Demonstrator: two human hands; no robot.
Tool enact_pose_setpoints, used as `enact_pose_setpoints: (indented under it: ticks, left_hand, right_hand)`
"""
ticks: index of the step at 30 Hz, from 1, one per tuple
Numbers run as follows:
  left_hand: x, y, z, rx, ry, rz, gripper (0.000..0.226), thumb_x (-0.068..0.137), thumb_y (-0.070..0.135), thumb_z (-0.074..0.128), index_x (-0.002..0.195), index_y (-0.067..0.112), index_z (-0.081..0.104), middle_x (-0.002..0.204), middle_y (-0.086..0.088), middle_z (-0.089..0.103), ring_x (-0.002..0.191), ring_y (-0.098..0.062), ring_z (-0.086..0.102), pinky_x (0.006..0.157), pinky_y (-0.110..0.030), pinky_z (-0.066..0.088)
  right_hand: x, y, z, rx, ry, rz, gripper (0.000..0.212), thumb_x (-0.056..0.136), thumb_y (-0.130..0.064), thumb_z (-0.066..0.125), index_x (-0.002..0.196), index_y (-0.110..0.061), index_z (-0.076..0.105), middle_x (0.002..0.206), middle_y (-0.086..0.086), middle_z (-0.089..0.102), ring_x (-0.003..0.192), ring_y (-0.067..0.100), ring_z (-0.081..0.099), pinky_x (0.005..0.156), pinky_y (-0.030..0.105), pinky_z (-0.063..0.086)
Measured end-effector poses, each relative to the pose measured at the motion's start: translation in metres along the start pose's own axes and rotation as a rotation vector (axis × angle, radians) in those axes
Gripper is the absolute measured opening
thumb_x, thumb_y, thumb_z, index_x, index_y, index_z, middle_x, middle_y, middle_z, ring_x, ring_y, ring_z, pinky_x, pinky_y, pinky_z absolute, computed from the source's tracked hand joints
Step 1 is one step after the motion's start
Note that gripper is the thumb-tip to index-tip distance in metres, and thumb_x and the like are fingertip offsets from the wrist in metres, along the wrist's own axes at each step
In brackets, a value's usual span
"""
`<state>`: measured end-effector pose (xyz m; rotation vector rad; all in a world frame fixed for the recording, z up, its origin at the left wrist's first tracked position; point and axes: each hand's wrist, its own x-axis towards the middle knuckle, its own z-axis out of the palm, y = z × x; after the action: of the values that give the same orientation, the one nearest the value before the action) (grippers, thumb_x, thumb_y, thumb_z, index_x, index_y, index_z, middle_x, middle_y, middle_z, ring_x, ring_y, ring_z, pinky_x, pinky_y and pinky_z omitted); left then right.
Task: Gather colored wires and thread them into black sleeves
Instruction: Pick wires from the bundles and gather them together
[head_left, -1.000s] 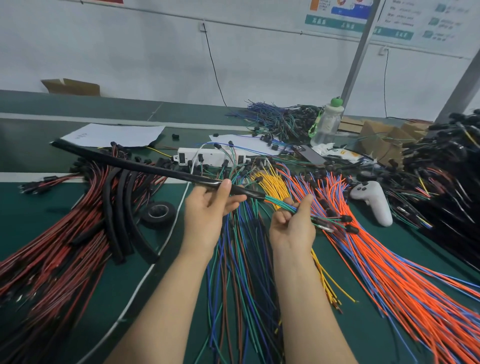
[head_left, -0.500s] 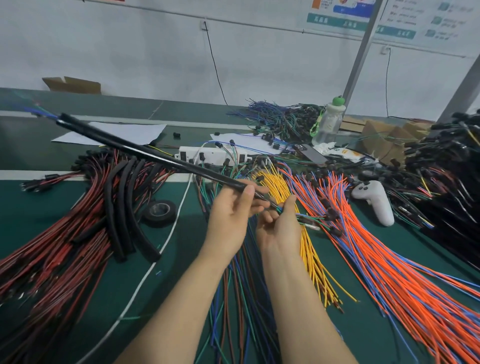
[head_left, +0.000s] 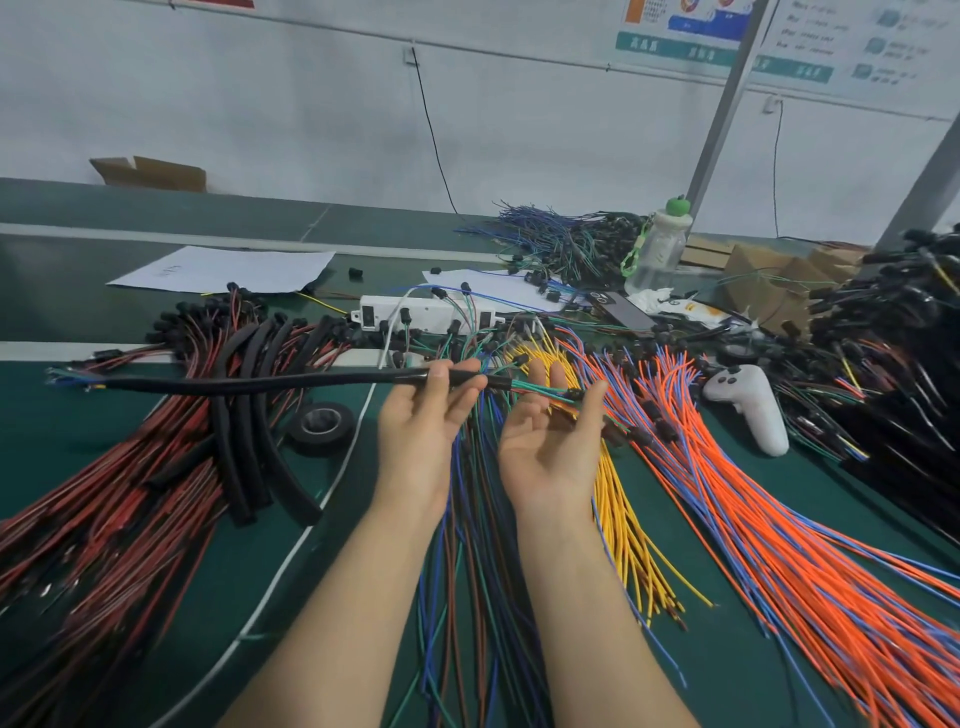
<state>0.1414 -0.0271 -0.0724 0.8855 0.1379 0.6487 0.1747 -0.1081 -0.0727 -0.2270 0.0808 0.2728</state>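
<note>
On my feed the left hand (head_left: 421, 426) pinches the black sleeve (head_left: 260, 385) near its right end, thumb on top and fingers curled beneath. The right hand (head_left: 545, 447) sits palm up beside it, fingers straight and spread. The threaded wires (head_left: 537, 389), mostly green and blue, come out of the sleeve's right end and lie across those fingers. I cannot tell whether the thumb presses on them.

Both hands are raised on the near side of the white power strip (head_left: 426, 314), a little to its right. From the left hand the sleeve runs roughly level out past the strip's left end, where the same wires poke from its far mouth.

Under the forearms, nearer than the strip, lies a loose sheaf of blue, green and brown wires (head_left: 467, 571). Right of it is a yellow bundle (head_left: 623, 519), then a broad fan of orange and blue wires (head_left: 779, 545).

Near-left of the strip I see a black tape roll (head_left: 321, 427) and several spare sleeves (head_left: 249, 415) lying across a mass of red and black wires (head_left: 104, 493). Right of the strip a white controller (head_left: 748, 410) rests beside the orange fan. Beyond the strip to the right stands a clear bottle (head_left: 657, 249), and to its left lies a paper sheet (head_left: 223, 270). Everything sits on the green table (head_left: 47, 441).
</note>
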Motion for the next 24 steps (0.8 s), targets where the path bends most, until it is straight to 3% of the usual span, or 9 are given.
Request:
enact_pose_setpoints:
  ticks: [6, 11, 17, 20, 24]
  left_hand:
    - [-0.001, -0.009, -0.001, 0.030, -0.010, -0.028, 0.022, 0.099, 0.011, 0.043, 0.085, 0.006, 0.059, 0.092, -0.007, 0.069, 0.075, -0.006, 0.069, 0.070, -0.014, 0.052]
    - [-0.004, -0.015, 0.002, 0.095, -0.054, -0.024, 0.025, 0.100, 0.011, 0.041, 0.085, 0.007, 0.061, 0.091, -0.006, 0.068, 0.073, -0.005, 0.068, 0.068, -0.014, 0.052]
    - [0.005, -0.005, -0.005, -0.069, 0.028, -0.078, 0.018, 0.099, 0.013, 0.043, 0.097, 0.000, 0.055, 0.090, -0.006, 0.070, 0.074, -0.007, 0.068, 0.064, -0.019, 0.054]
    - [0.012, 0.003, -0.013, -0.187, 0.094, -0.052, 0.017, 0.099, 0.009, 0.041, 0.104, -0.003, 0.052, 0.097, -0.012, 0.066, 0.075, -0.007, 0.069, 0.070, -0.014, 0.053]
    - [0.013, 0.002, -0.015, -0.143, 0.085, -0.056, 0.018, 0.099, 0.010, 0.042, 0.095, 0.001, 0.057, 0.094, -0.010, 0.067, 0.074, -0.007, 0.069, 0.069, -0.013, 0.053]
  right_hand:
    - [0.008, 0.008, -0.003, -0.362, 0.072, -0.228, 0.036, 0.100, -0.034, 0.044, 0.087, -0.006, 0.061, 0.071, 0.003, 0.072, 0.048, 0.004, 0.057, 0.048, 0.012, 0.048]
    - [0.009, 0.019, -0.006, -0.578, 0.131, -0.241, 0.040, 0.099, -0.039, 0.044, 0.086, -0.008, 0.067, 0.071, -0.001, 0.067, 0.044, 0.005, 0.039, 0.041, 0.016, 0.033]
    - [0.005, 0.019, -0.001, -0.536, 0.071, -0.020, 0.042, 0.092, -0.053, 0.047, 0.091, -0.013, 0.061, 0.072, 0.000, 0.064, 0.047, 0.008, 0.042, 0.042, 0.017, 0.035]
    - [0.005, 0.013, 0.000, -0.423, 0.093, 0.019, 0.049, 0.088, -0.061, 0.047, 0.100, -0.014, 0.055, 0.080, 0.003, 0.061, 0.053, 0.010, 0.045, 0.045, 0.017, 0.041]
    - [0.007, 0.008, -0.002, -0.279, 0.107, -0.012, 0.037, 0.091, -0.049, 0.053, 0.082, -0.013, 0.052, 0.067, 0.001, 0.049, 0.049, 0.009, 0.046, 0.042, 0.016, 0.041]
